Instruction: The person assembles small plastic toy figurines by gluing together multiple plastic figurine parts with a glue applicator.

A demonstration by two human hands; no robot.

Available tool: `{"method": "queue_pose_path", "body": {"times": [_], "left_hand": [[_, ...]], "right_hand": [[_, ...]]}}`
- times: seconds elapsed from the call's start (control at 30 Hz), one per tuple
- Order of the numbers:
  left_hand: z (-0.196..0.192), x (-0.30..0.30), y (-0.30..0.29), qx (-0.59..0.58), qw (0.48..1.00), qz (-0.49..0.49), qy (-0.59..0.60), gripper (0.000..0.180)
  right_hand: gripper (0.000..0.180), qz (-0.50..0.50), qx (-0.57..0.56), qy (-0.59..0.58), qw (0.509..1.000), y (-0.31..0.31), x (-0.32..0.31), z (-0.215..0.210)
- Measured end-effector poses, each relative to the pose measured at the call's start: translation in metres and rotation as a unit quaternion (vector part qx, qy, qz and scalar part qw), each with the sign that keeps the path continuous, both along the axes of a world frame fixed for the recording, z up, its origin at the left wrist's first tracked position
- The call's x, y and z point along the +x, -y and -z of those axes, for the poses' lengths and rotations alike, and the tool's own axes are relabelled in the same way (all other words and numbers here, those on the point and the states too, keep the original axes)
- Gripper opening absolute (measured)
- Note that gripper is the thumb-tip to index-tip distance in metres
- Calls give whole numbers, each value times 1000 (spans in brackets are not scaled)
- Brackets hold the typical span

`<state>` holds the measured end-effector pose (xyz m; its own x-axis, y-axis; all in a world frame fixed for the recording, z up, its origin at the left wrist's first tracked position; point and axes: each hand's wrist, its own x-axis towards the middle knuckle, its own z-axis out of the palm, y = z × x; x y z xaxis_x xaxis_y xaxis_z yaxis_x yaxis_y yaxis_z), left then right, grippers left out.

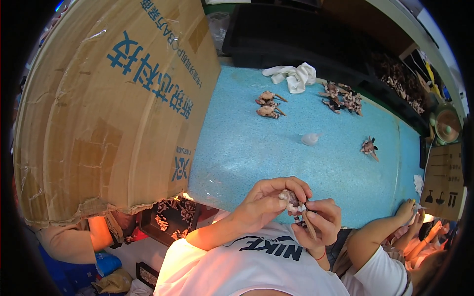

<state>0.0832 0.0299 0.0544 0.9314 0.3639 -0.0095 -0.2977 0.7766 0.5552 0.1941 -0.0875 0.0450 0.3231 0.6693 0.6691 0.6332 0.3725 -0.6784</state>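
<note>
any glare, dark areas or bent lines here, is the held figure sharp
Head view: black at the corners, cardboard box edges bowed; head view: pale sheen on the blue tabletop, black bin very dark; head view: held figure partly covered by the fingers, its fine detail too small to judge.

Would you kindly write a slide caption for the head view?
Left hand and right hand hold a figurine at a blue table, a box to the left.

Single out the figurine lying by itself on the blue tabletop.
The rightmost figurine; the others on the tabletop lie in the far cluster or the left-hand group.
</note>
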Motion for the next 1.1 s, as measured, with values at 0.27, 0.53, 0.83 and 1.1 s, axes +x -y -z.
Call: {"method": "queue_pose_path", "body": {"times": [0.27,0.53,0.83,1.1], "left_hand": [[0,-2,0,26,1000,-5,-6,30],[0,-5,0,92,995,-29,21,26],[-2,-7,-1,142,989,-43,13,24],[0,-6,0,29,999,-23,-23,32]], "right_hand": [[47,-2,1,-8,1000,0,-1,0],[46,-14,22,-15,1000,-1,-3,2],[44,-12,26,-17,999,-3,-6,1],[45,-6,5,-8,1000,-4,-8,-2]]}}
